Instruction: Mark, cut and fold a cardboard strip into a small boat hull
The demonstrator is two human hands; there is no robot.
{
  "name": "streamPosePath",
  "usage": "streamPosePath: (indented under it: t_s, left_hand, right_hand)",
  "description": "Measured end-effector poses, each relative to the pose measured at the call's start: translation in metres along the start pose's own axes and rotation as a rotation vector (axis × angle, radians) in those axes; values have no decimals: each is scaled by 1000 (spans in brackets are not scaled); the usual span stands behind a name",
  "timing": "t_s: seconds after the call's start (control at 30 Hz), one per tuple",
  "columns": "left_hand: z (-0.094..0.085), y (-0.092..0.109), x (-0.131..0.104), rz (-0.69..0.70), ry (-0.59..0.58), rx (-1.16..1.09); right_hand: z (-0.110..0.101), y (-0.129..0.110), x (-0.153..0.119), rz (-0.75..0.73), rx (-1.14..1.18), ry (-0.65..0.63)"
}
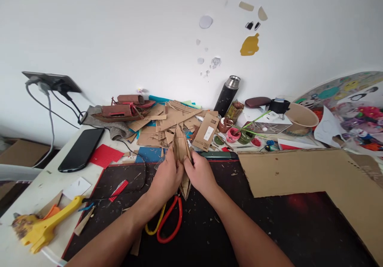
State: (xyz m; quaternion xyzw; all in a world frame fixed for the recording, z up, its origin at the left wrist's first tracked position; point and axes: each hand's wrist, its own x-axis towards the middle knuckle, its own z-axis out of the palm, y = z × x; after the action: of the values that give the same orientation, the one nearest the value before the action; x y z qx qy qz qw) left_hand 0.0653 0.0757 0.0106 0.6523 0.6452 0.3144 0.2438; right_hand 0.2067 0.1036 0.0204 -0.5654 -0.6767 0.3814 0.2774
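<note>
Between both hands stands a small boat hull made of cardboard (181, 145), long and pointed at both ends, its open side toward me. My left hand (168, 175) grips its left wall, with the thumb over the edge. My right hand (201, 171) pinches the opposite wall, thumb inside the hull. Just below the hull's near tip lie scissors with red and yellow handles (170, 223) on the dark mat (206, 227); their blades are hidden by my left hand and the hull.
Cardboard scraps (173, 117) pile up behind my hands, beside finished model boats (119, 111). A yellow glue gun (54, 223) and a phone (80, 149) lie at left. Paint pots (233, 134), a black thermos (227, 97) and a large cardboard sheet (287, 171) are at right.
</note>
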Motion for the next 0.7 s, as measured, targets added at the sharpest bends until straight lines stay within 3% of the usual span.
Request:
streamPosePath:
  t_s: [0.2, 0.47, 0.7]
  left_hand:
    - [-15, -3, 6, -6, 86, -194]
    - [-31, -8, 24, -76, 235, -330]
    - [-25, -11, 27, -111, 280, -323]
  right_hand:
    - [0, -1, -1, -36, 275, -55]
    - [12, -8, -13, -115, 134, -159]
    - [14, -10, -15, -94, 81, -165]
